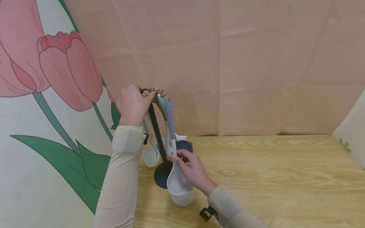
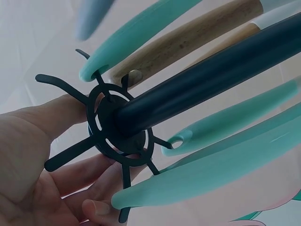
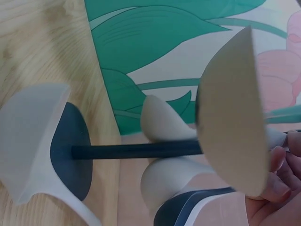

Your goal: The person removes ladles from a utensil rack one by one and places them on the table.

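Note:
A dark utensil stand (image 1: 157, 133) with a round base rises beside the wall, a ring of hooks (image 2: 96, 136) at its top. My left hand (image 1: 134, 104) grips the stand's top at that ring. Teal-handled utensils (image 2: 188, 174) and a wooden-handled one (image 2: 188, 42) hang from the hooks. My right hand (image 1: 193, 169) pinches a ladle (image 1: 170, 120) low on its handle, just above the white bowl. The ladle stands upright, handle up, in front of the stand. In the left wrist view its blue-grey handle tip (image 2: 94, 16) is apart from the hooks.
Another white utensil (image 3: 30, 141) lies at the stand's base, partly behind the ladle in the head view. A dark blue utensil head (image 1: 185, 146) hangs behind. The wooden tabletop (image 1: 277, 178) extends right. A tulip-printed wall (image 1: 56, 153) borders the left.

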`<state>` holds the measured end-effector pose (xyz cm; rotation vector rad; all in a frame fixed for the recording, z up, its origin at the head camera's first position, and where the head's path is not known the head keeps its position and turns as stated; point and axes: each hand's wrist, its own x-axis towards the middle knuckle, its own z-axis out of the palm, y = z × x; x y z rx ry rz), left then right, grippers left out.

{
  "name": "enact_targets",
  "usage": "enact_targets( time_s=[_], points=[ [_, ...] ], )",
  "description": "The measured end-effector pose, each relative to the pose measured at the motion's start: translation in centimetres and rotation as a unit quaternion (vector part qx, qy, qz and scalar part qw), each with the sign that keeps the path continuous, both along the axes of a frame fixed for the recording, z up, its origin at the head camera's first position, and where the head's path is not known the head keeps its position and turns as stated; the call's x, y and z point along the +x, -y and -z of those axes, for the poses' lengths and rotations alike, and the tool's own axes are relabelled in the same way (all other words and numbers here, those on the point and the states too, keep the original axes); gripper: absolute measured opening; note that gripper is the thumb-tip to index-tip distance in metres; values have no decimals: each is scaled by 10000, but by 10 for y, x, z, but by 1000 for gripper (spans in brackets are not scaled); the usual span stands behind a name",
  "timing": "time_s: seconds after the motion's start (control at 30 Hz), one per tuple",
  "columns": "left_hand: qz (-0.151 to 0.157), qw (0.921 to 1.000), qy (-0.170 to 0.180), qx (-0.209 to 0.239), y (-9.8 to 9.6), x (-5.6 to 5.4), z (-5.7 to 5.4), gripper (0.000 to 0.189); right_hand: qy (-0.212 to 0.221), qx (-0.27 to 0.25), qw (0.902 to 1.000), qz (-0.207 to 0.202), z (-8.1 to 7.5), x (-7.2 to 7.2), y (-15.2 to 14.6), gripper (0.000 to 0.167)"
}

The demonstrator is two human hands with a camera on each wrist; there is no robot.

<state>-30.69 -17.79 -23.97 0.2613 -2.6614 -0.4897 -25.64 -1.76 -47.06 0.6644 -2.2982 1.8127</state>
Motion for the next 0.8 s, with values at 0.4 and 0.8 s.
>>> enact_targets(
  time_s=[0.4, 0.8],
  points=[
    [-47, 9999, -80, -65, -1, 0, 1, 43, 283, 55, 9989, 374, 13, -2, -17, 10],
    [-69, 9999, 29, -103, -2, -1, -1, 42, 403, -93, 9977, 534, 27, -7, -30, 11]
  ],
)
